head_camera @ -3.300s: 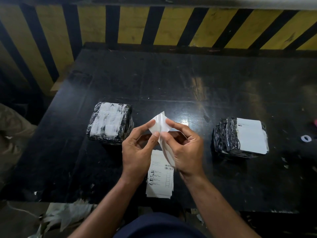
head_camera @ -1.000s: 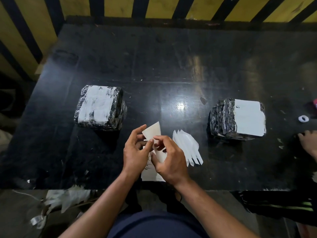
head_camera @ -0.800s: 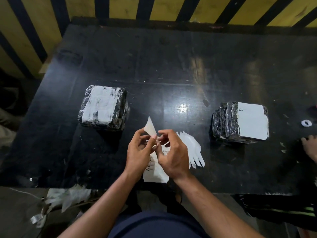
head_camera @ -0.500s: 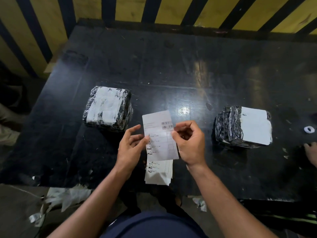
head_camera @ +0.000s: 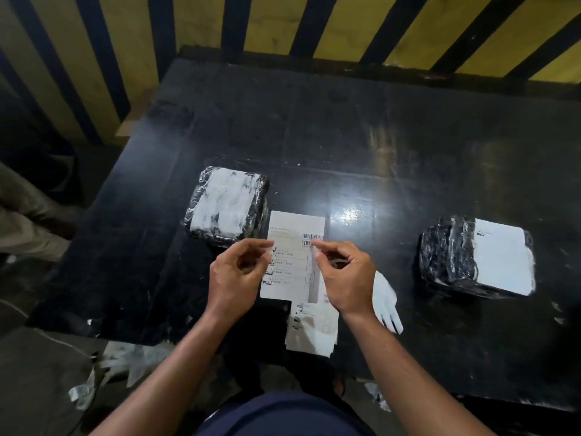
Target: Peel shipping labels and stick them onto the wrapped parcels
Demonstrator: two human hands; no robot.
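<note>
Lifted clear now vs a moment ago: shipping label (head_camera: 294, 259) is raised a bit higher and held flat, printed face up, just right of the left parcel (head_camera: 227, 205). That parcel is boxy, wrapped in crinkly glossy black film, w/ a scuffed, patchy white panel on top. Left hand (head_camera: 235, 280) is pinched on the label's left edge, right hand (head_camera: 347, 275) pinched on its right edge by the barcode; text rows too small to be read. More printed labels (head_camera: 312, 328) are stacked at the table (head_camera: 361, 121) front edge, w/ blank backing strips (head_camera: 388, 302) fanned beside them. Right parcel (head_camera: 478, 256), same shiny wrap, is topped w/ a smooth white label, well apart.
</note>
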